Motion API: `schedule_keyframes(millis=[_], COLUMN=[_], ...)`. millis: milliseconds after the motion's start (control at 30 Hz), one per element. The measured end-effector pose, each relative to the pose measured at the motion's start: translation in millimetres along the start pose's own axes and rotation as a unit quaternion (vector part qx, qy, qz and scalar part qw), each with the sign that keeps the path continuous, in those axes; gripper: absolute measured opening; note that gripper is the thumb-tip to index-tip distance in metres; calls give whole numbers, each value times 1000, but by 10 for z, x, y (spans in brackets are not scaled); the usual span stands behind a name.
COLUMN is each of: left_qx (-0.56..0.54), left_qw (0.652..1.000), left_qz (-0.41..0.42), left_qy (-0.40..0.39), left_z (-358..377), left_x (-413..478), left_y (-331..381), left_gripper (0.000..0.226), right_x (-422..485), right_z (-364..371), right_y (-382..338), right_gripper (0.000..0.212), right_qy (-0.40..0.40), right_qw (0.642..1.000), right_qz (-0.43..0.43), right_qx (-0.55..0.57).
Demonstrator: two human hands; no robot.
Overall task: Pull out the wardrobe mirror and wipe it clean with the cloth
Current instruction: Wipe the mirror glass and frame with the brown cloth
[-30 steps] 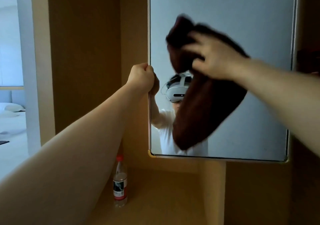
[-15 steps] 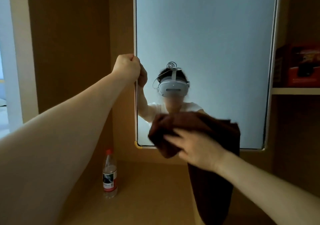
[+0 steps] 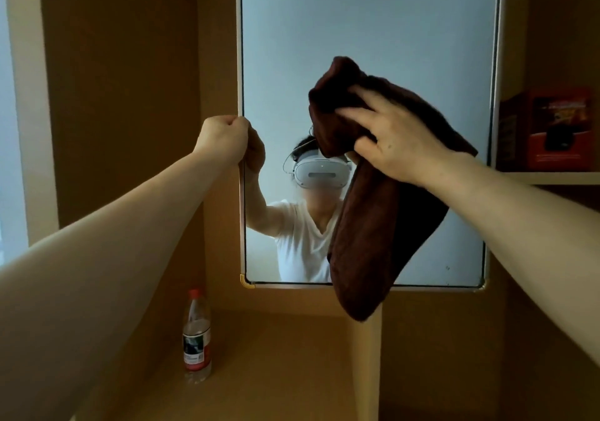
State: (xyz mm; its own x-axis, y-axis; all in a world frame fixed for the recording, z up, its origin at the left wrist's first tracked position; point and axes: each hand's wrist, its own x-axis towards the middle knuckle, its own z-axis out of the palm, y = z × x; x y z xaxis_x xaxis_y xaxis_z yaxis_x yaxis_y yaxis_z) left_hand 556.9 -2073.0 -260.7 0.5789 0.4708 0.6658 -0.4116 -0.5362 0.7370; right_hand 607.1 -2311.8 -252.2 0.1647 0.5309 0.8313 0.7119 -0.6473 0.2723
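The wardrobe mirror [image 3: 389,31] stands pulled out in front of me, framed in pale metal, its lower edge above the wardrobe shelf. My left hand [image 3: 224,136] grips the mirror's left edge at mid height, fingers curled round the frame. My right hand [image 3: 394,141] presses a dark brown cloth [image 3: 383,225] against the glass near the middle, the fingers holding the bunched top. The rest of the cloth hangs down past the mirror's bottom edge. The glass reflects a person in a white shirt.
A clear plastic bottle [image 3: 196,336] with a red cap stands on the wooden shelf floor below the mirror's left corner. A red and black box [image 3: 552,128] sits on a shelf at the right. Wooden wardrobe panels close in on the left and behind.
My right hand has swept the cloth from the mirror's bottom edge back up to the middle of the glass. My left hand keeps its grip on the left edge.
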Motion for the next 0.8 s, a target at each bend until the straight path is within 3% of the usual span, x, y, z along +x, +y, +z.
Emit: schedule_keyframes(millis=[167, 467, 600, 800], left_qx=[-75, -11, -35, -35], left_qw=[987, 984, 976, 979], left_qz=[-138, -178, -213, -199], left_qy=[-20, -24, -21, -24], left_z=[17, 167, 197, 125], left_x=[-79, -140, -175, -226], left_y=[-270, -313, -342, -363], left_gripper=[39, 55, 67, 70], right_x=[-411, -519, -537, -553], right_z=[207, 275, 261, 262], right_y=[-34, -98, -82, -51], right_gripper=[54, 51, 50, 53], right_qy=[1, -16, -23, -23], right_qw=[1000, 1000, 1000, 999], right_qz=[16, 20, 13, 24], right_qx=[18, -3, -5, -2])
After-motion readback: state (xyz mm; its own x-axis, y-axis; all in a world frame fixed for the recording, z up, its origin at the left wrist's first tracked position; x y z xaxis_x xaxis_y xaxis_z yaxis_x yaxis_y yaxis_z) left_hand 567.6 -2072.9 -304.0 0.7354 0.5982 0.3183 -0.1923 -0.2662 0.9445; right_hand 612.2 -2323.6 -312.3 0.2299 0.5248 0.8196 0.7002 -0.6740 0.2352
